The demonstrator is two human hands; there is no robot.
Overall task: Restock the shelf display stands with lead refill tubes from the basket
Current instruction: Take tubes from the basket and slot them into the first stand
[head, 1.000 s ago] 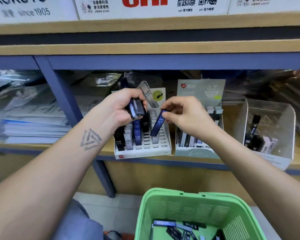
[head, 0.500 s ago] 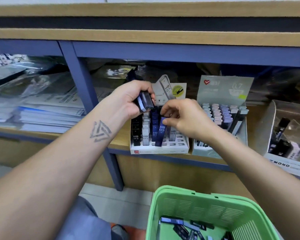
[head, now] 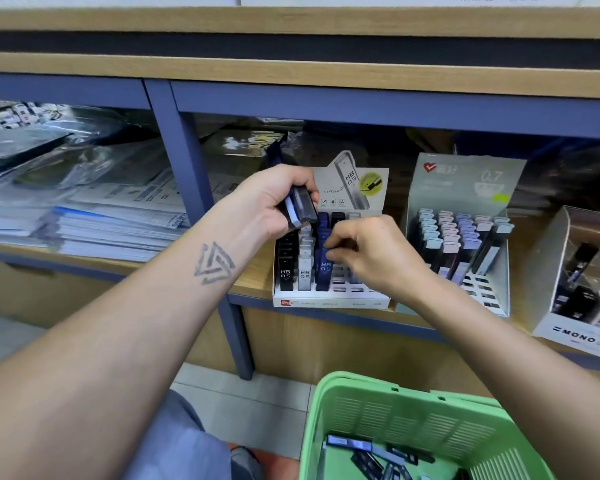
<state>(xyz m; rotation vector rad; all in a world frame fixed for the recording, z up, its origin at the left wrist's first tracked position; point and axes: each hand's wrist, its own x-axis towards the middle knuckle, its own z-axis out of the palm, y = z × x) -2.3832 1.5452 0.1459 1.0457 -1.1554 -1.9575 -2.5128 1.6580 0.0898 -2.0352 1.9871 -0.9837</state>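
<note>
At the centre of the head view, the right hand (head: 371,252) curls its fingertips down among the blue tubes (head: 324,258) of the white HB 0.5 stand (head: 329,301); whether it still pinches one or merely presses it home cannot be told. Just at ten o'clock from it, the left hand (head: 274,202) grips a small bundle of tubes (head: 300,207), fingers wrapped round them, above the stand's back rows. Outward, the stand's black, white and blue columns look filled toward its left, while slots at four o'clock of the right hand stand bare. At three o'clock the grey 0.7 stand (head: 465,244) holds many tubes with open slots at its front. At six o'clock the green basket (head: 413,420) holds several loose refills (head: 364,452). The restocking seems partway done: the bundle and the basket's contents remain.
</note>
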